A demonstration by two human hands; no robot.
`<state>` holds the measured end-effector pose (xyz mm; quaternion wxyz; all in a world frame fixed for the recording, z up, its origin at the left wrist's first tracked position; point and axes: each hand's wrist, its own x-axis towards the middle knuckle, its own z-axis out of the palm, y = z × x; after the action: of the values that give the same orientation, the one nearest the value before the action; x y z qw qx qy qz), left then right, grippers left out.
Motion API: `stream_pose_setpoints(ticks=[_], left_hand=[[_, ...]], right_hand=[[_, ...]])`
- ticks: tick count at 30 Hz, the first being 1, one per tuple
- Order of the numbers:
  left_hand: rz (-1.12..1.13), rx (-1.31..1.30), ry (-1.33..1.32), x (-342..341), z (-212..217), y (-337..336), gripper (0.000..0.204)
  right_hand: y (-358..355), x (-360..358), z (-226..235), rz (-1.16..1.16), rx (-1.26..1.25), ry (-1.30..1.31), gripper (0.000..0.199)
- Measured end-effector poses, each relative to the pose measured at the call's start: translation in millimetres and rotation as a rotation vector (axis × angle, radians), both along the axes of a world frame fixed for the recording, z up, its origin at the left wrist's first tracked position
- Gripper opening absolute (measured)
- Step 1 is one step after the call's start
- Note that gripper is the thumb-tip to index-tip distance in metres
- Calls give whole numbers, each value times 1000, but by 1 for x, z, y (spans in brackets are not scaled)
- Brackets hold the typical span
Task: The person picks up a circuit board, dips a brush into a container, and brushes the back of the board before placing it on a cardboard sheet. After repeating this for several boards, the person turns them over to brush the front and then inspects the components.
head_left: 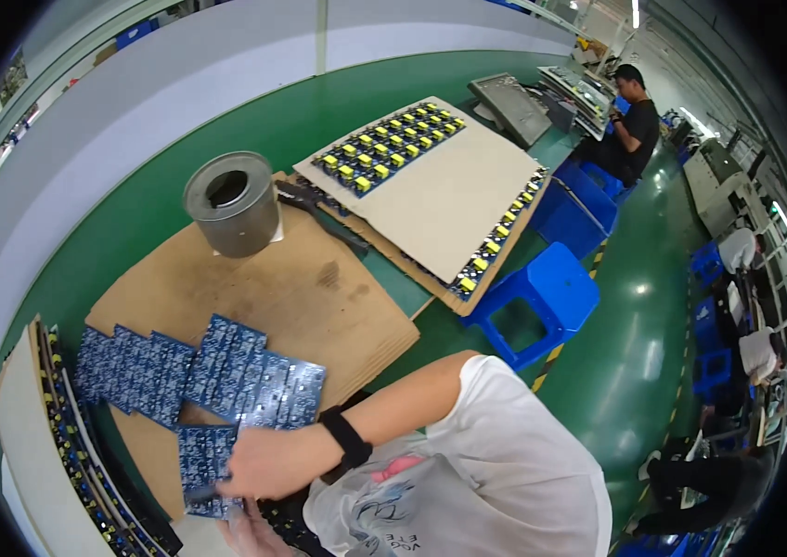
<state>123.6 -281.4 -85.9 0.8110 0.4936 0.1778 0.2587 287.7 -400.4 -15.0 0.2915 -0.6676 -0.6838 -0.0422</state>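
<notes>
Head view, looking down: the right hand [268, 461] reaches across the body to the person's left, a black wristband [347, 438] on its wrist, and its fingers close on the edge of a blue circuit board [203, 464] that lies low at the near edge of the work surface. The left hand [250, 537] shows only partly at the bottom edge, just beneath the right one; whether it grips anything cannot be told.

Just above the hands, more blue circuit boards [199, 371] lie fanned out and overlapping on a sheet of brown cardboard [319, 297]. Left of the hands, a stack of trays [59, 436] stands on edge, with small yellow parts showing along its side.

Farther out beyond the fanned boards, a grey metal cylinder [231, 202] with an open top stands upright on the cardboard. To the right of it and well away from the hands, a pale board [449, 195] carries rows of yellow components [389, 147] and rests on a similar layer below.

Right of the hands, off the green table [134, 213], a blue plastic stool [533, 302] stands on the green floor. Far beyond it a seated person [630, 130] in black works at another bench.
</notes>
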Motion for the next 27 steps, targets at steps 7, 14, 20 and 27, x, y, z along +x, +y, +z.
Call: stream_pose_setpoints(ticks=[7, 14, 20, 27], left_hand=[[133, -51, -10, 9, 33, -21, 52], [76, -167, -80, 7, 14, -8, 45], [91, -333, -55, 6, 28, -11, 49], [61, -333, -55, 8, 25, -7, 48]], right_hand=[[-17, -6, 20, -187, -15, 46, 28], [-33, -4, 20, -310, -247, -12, 37], [-32, -5, 12, -283, -405, 52, 44], [-31, -10, 11, -331, -332, 3, 50]])
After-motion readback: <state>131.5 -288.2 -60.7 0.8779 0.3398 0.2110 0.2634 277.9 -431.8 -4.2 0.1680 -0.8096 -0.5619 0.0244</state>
